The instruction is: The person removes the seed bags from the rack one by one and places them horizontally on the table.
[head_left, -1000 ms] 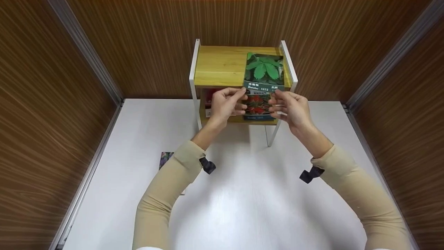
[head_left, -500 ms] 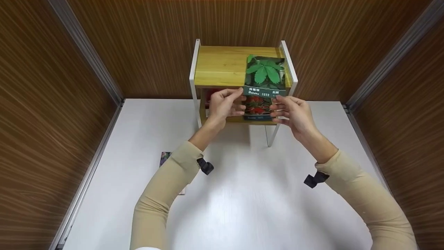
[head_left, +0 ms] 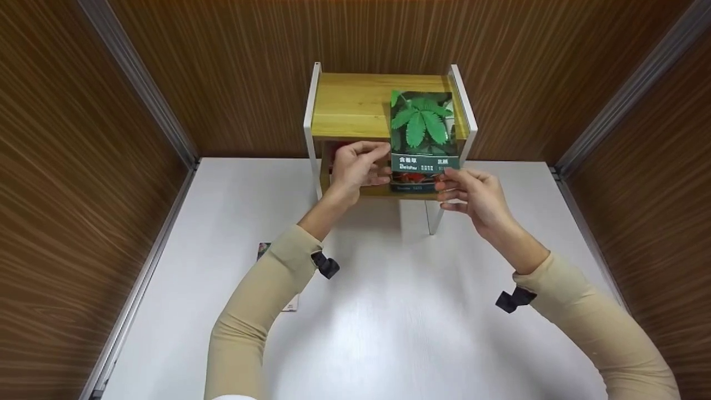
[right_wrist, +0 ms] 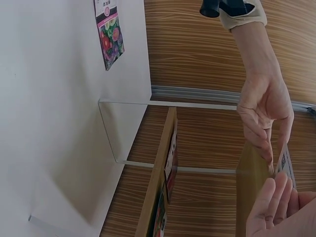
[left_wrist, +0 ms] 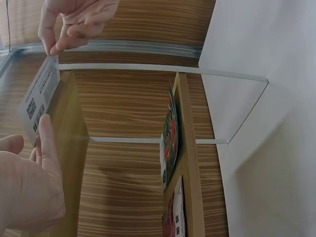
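A seed packet (head_left: 423, 125) with a green leaf picture slants over the right part of the shelf rack's yellow top board (head_left: 353, 105). My left hand (head_left: 355, 169) pinches its left edge between thumb and fingers. At the lower right corner, my right hand (head_left: 477, 197) grips it with thumb and forefinger, other fingers loosely bent. In the left wrist view the packet's white back (left_wrist: 42, 91) with printed codes faces the camera. Beneath, on the lower board, a packet with red flowers (left_wrist: 170, 140) lies beside a red packet (left_wrist: 175, 212); my left hand partly covers the latter in the head view.
The small rack has white metal side frames (head_left: 465, 103) and stands against a brown wood-grain wall (head_left: 383, 33). A flowered packet (right_wrist: 111, 37) lies on the white table (head_left: 355, 333), mostly behind my left forearm in the head view. Wood-grain walls flank both sides.
The leaf packet has come down and toward me, covering more of the red-flower packet below. My right hand moved down and slightly right with it; my left hand barely shifted.
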{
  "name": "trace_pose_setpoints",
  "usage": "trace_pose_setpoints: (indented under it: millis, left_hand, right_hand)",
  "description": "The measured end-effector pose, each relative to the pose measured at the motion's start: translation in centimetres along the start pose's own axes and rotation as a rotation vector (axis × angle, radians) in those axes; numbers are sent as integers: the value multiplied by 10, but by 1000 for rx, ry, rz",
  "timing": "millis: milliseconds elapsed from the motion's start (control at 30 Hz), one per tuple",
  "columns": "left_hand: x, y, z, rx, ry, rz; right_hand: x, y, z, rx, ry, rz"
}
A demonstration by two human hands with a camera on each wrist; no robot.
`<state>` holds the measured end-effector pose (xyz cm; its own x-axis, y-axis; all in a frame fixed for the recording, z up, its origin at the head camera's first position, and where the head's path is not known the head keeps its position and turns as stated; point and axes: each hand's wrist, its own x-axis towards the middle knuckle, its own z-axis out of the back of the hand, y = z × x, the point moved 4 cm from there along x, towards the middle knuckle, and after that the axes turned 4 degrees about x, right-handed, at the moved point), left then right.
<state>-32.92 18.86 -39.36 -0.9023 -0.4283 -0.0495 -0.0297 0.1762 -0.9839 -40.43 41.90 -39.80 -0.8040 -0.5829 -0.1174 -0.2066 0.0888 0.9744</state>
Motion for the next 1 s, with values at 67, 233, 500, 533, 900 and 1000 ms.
trace_pose_setpoints:
  millis: [67,233,500,533,900,1000]
  left_hand:
    - [0,0,0,6,5,2]
    - [1,1,-1,2,13,8]
    - [2,0,-1,-9,17,18]
    - [1,0,-2,-9,18,19]
    - [0,1,0,-26,31,17]
    - [-2,2,1,-19,35,16]
  right_hand:
    - [-2,-2,1,-13,2,-6]
    - [-4,-7,1,-34,6,-20]
    - [-6,-14,2,-54,13,-4]
    - [-6,-15,2,-57,12,-7]
    - [-5,-11,6,2,14,-24]
    - [-3,-7,7,18,-1,-45]
